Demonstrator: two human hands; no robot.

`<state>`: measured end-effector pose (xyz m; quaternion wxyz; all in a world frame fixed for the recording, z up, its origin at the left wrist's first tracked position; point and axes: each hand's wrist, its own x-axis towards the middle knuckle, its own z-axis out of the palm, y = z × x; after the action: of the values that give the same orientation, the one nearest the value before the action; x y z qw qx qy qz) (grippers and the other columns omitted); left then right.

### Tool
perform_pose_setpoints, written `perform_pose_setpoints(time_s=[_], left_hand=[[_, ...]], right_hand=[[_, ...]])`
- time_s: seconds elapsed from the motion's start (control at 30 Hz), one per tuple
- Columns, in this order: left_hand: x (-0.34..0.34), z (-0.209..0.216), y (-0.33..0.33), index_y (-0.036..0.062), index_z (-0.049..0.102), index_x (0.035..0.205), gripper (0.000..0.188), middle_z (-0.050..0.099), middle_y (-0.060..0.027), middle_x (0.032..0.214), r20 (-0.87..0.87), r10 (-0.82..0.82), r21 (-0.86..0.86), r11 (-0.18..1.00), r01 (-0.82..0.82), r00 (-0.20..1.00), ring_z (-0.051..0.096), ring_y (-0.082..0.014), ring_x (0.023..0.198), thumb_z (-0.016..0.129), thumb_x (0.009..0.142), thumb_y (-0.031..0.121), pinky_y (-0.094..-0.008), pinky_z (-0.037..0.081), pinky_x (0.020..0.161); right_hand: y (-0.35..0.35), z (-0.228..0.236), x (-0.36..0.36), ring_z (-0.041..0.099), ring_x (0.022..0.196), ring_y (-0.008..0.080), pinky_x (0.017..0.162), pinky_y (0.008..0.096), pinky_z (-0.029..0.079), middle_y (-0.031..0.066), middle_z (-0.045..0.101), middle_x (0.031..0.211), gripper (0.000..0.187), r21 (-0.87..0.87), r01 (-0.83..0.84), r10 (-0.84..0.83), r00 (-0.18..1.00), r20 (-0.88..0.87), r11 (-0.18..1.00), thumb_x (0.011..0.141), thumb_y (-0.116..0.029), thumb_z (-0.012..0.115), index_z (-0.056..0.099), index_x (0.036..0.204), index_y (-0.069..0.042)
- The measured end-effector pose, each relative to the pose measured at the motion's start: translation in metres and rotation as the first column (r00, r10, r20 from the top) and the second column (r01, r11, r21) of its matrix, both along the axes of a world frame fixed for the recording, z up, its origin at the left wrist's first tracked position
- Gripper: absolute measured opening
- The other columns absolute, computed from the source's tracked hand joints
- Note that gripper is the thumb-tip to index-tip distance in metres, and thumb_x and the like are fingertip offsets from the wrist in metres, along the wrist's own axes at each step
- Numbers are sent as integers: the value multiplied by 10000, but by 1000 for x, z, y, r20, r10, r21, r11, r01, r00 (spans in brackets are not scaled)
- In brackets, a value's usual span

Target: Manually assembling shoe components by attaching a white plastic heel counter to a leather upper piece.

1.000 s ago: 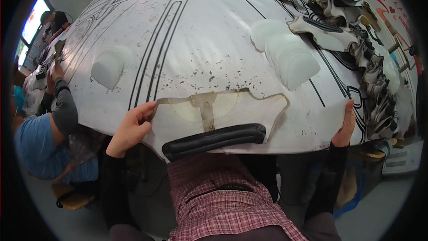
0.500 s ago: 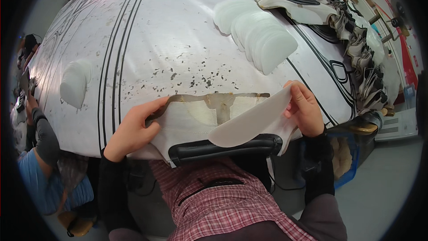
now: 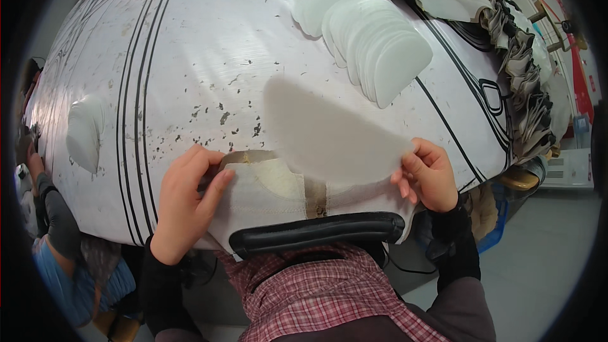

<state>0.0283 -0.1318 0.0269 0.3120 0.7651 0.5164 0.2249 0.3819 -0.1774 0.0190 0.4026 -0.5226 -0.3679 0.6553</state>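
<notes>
A cream shoe-upper piece point(image 3: 272, 193) with a tan centre strip and a black padded collar point(image 3: 316, 234) lies at the near edge of the white table point(image 3: 209, 44). My left hand point(image 3: 183, 199) presses flat on its left side. My right hand point(image 3: 427, 174) pinches the right end of a thin, grey-white half-oval liner piece point(image 3: 323, 133), held lifted over the upper.
A fanned stack of white half-oval liners point(image 3: 373, 38) lies at the back right. Finished black-and-white uppers point(image 3: 506, 44) pile along the right edge. Another small white stack point(image 3: 85, 130) sits at the left. Another person's dark sleeve point(image 3: 57, 221) shows at the left rim.
My right hand left the table's right edge, took a liner piece and brought it over the upper, raising it flatter. My left hand slid further onto the upper.
</notes>
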Motion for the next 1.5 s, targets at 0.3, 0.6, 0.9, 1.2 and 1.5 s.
perform_pose_setpoints(time_s=[0.3, 0.6, 0.9, 1.2, 1.5], left_hand=[[2, -15, -16, 85, 605, 1167, 425, 479, -37, 748, -148, 68, 227, 973, -33, 987, 437, -227, 746, 677, 752, 23, -346, 337, 720], [4, -24, -16, 84, 631, 1150, 444, 522, -62, 932, -103, 95, 191, 979, -74, 990, 465, -243, 848, 684, 719, -13, -341, 374, 767], [3, -18, -14, 68, 671, 1093, 405, 540, -78, 995, -200, 57, 277, 961, 1, 978, 462, -236, 878, 639, 715, -74, -315, 401, 734], [2, -22, -12, 122, 693, 1089, 408, 589, 2, 974, -206, 61, 316, 949, 7, 977, 498, -188, 831, 710, 695, 19, -325, 341, 772], [2, -21, -12, 127, 687, 1109, 409, 593, 8, 970, -230, 54, 340, 940, 28, 972, 519, -170, 834, 714, 708, 53, -327, 333, 773]], right_hand=[[8, 20, -12, 526, 496, 43, 435, 186, 427, 33, 633, 712, 170, -216, -110, 159, 962, 220, 970, 964, -153, 566, 578, 870, -12], [15, 25, -17, 533, 499, 39, 439, 187, 425, 20, 616, 674, 186, -319, -135, 224, 939, 260, 938, 968, -151, 552, 581, 860, -3], [21, 27, -26, 547, 496, 53, 446, 195, 437, 36, 629, 671, 201, -361, -89, 194, 944, 267, 928, 960, -150, 569, 576, 829, 3], [21, 27, -29, 545, 482, 65, 444, 197, 437, 61, 639, 670, 211, -378, -38, 165, 937, 309, 925, 959, -154, 572, 581, 834, 15], [20, 27, -31, 537, 478, 57, 434, 195, 432, 59, 646, 667, 212, -370, -14, 146, 933, 330, 929, 957, -161, 581, 597, 845, 18]])
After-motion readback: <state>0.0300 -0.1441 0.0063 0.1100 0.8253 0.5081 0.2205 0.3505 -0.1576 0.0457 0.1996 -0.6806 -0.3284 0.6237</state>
